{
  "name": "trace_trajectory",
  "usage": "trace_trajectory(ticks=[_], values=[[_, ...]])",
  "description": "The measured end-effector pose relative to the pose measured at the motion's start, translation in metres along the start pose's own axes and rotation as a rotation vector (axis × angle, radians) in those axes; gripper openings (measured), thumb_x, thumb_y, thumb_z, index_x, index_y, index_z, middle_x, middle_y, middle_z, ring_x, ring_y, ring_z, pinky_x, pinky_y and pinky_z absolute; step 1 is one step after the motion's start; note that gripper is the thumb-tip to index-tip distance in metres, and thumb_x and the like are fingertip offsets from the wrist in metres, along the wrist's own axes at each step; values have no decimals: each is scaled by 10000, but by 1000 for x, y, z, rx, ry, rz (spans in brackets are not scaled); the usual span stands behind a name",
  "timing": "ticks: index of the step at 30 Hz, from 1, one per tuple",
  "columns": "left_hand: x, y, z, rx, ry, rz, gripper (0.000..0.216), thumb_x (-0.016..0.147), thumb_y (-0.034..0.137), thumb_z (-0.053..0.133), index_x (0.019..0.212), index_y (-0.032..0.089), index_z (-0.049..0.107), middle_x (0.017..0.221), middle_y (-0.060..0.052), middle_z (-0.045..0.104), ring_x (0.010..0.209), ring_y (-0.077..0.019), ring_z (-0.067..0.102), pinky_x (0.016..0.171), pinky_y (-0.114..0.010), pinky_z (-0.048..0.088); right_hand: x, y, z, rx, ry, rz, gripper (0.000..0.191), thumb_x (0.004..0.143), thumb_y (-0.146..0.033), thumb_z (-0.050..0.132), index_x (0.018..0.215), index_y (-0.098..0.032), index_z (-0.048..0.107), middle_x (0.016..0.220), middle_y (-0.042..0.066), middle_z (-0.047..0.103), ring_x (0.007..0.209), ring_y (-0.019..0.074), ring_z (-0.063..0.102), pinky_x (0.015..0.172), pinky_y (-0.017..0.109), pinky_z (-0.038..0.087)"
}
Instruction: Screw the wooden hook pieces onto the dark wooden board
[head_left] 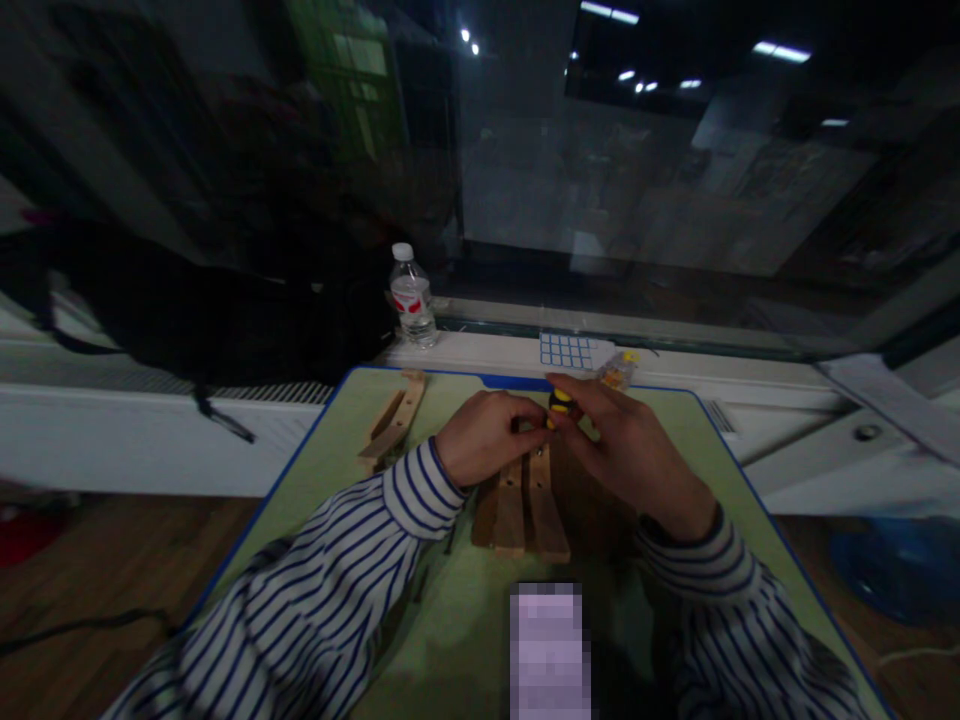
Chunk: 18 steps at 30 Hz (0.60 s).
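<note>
My right hand (630,450) grips a short yellow-and-black screwdriver (559,401) by its handle, held nearly upright. Close beside it, my left hand (491,432) has its thumb and fingers pinched together near the screwdriver's lower end; what lies between them is hidden. Under both hands are two light wooden slats with holes, a left slat (511,520) and a right slat (550,525), side by side on a brown board (484,520). A screw head (539,452) shows in the right slat. The slats' far ends are covered by my hands.
Curved wooden pieces (401,415) lie at the table's (322,440) far left. A blurred-out phone-like rectangle (550,650) is at the near edge. On the sill stand a water bottle (413,305) and a small clear bag (619,372); a black backpack (225,310) rests to the left.
</note>
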<state>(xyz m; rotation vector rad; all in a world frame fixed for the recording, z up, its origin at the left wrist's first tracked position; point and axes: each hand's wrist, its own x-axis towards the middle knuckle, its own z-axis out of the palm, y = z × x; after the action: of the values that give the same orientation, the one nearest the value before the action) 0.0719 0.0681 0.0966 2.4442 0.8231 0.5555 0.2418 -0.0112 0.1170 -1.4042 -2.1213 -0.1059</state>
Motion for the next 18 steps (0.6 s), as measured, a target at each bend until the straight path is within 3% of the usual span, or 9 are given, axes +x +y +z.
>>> trace_trajectory(ticks=[18], values=[[-1,2,0,-21,10,17,218,790,304,581,918,202,724,719,-5,688,638,-128,586,631,-219,411,0,3,2,2,1,4,352,914,-283,461,1238,-156,512,1064,127,653,898,229,639,799,409,526]])
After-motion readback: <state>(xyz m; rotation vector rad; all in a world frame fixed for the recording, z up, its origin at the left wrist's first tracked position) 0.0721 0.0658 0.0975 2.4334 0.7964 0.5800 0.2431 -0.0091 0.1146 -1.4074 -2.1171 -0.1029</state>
